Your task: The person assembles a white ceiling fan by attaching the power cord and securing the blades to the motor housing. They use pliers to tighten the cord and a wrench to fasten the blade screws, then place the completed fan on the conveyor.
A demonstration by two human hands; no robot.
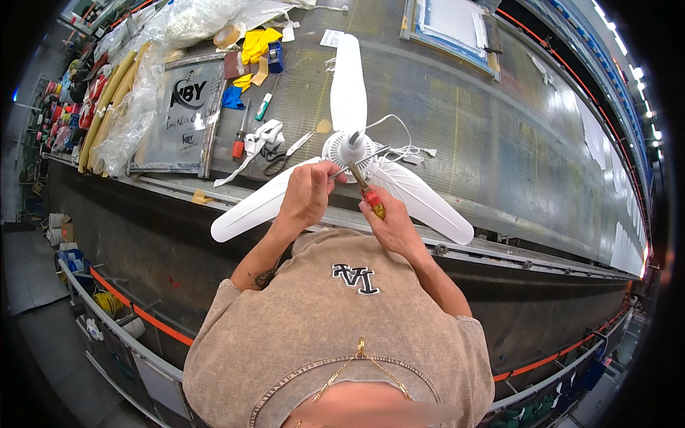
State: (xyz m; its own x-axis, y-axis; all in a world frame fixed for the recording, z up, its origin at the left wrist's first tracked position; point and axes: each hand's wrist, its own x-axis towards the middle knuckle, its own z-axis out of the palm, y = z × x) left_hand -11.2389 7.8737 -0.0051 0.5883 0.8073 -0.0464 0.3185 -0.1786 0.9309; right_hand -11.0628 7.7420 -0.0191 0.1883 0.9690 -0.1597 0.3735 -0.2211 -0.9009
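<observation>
A white fan (pixel 353 151) with three long blades lies on the worktable, its round hub close in front of me. My right hand (pixel 392 222) is wrapped round a red-and-yellow-handled tool (pixel 372 201), whose metal end points up at the near side of the hub. Whether it is a screwdriver or pliers is not clear. My left hand (pixel 308 192) is closed in a pinch beside the hub, over the left blade's root; what its fingertips hold is hidden. A thin grey rod (pixel 378 152) crosses the hub's near side. A white cable (pixel 399 128) loops away from the hub.
Left on the table are a red-handled screwdriver (pixel 240 143), scissors (pixel 275 164), a white cloth strip (pixel 262 140), a green-and-white tube (pixel 264 106) and yellow cloths (pixel 258 46). A printed framed screen (pixel 178 118) lies further left. Another frame (pixel 453 32) lies far right.
</observation>
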